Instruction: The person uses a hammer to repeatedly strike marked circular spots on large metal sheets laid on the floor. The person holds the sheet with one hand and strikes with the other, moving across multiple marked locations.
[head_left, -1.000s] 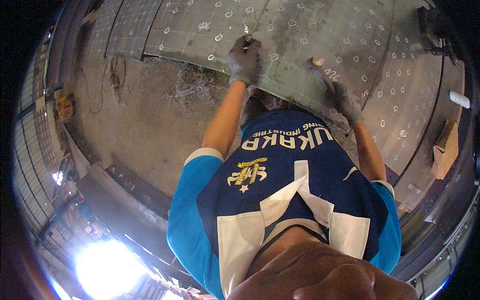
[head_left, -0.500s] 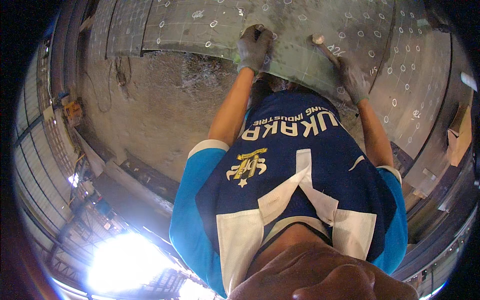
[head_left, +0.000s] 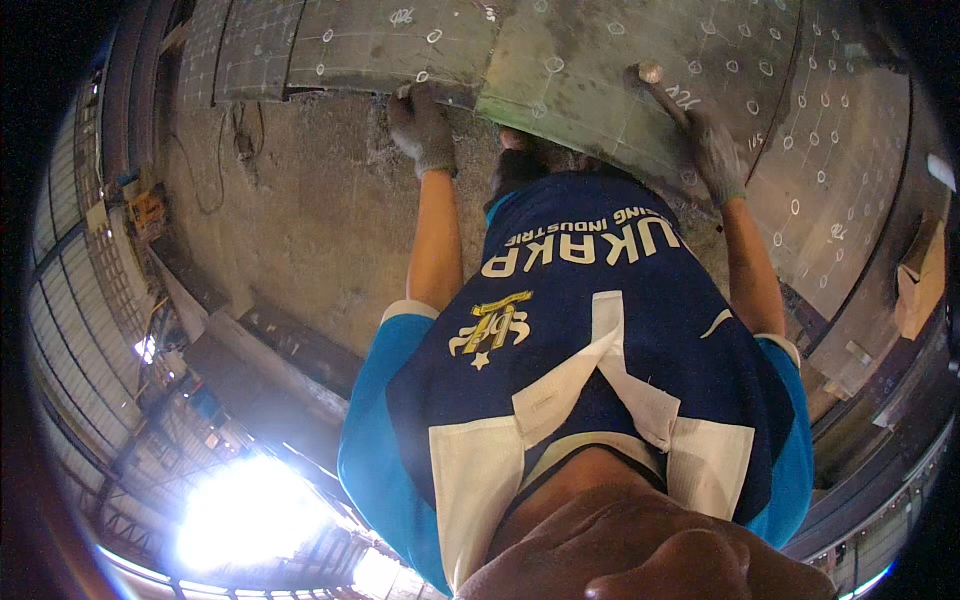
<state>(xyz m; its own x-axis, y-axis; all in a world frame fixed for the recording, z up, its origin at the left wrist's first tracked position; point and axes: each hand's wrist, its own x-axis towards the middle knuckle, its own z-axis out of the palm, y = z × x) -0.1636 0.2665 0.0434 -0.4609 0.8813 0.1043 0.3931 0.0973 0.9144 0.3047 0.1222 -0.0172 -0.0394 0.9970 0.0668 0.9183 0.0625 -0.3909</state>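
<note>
Hands: 2, both in grey knit gloves. Right hand [head_left: 717,157]: clamped round the slim handle of 1 hammer with a round, pale head [head_left: 670,103]; the hammer is over the dark grey, chalk-marked metal plates [head_left: 600,105], contact unclear. Left hand [head_left: 422,130]: fingers curled at the plates' near edge, just below 1 white chalk circle [head_left: 421,76]; whether it grips anything, cannot tell. Brown cardboard-like piece [head_left: 920,285]: 1, far right.

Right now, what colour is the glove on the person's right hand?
The right hand wears a grey glove, best seen in the head view.
</note>
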